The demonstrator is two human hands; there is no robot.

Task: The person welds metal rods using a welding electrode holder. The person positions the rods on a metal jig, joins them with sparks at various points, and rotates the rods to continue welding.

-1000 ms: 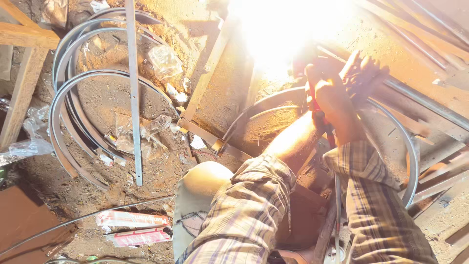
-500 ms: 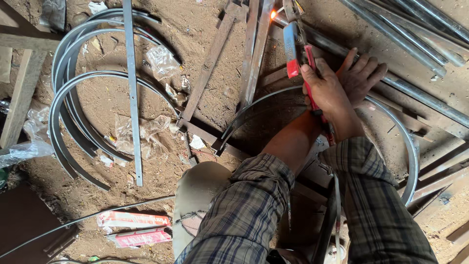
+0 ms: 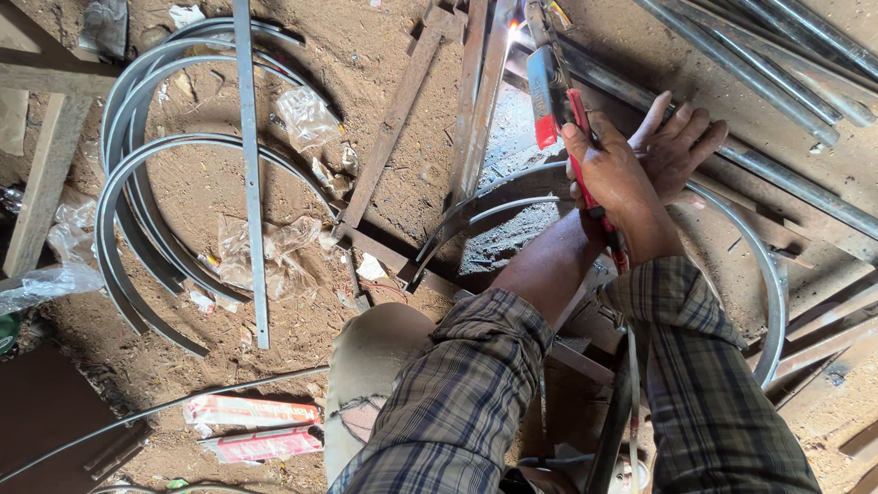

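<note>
while the electrode tip glows at the upper middle of the head view, the weld is best served by a short, even arc and a firm rest for the wrist, so the bead lands on the joint and not on the bare strip beside it. the welding electrode holder (image 3: 551,90), red-handled with a grey clamp head, points up the frame toward the bright spot on the flat steel strips (image 3: 476,101), which run down from the top centre. one hand (image 3: 615,178) is closed tight round the holder's handle right of centre; the other hand (image 3: 679,146) lies just behind it with fingers spread and nothing in its grasp, seemingly propped on the curved steel hoop (image 3: 773,284) or the work below. the forearms cross at the wrists, so i cannot tell left from right. both arms reach up from the bottom of the frame in plaid sleeves, elbows bent, a knee between them. at the left lies a stack of bent hoops (image 3: 137,210) on sandy ground, a straight bar (image 3: 249,174) laid across them; grey pipes (image 3: 777,55) slant through the upper right.
</note>
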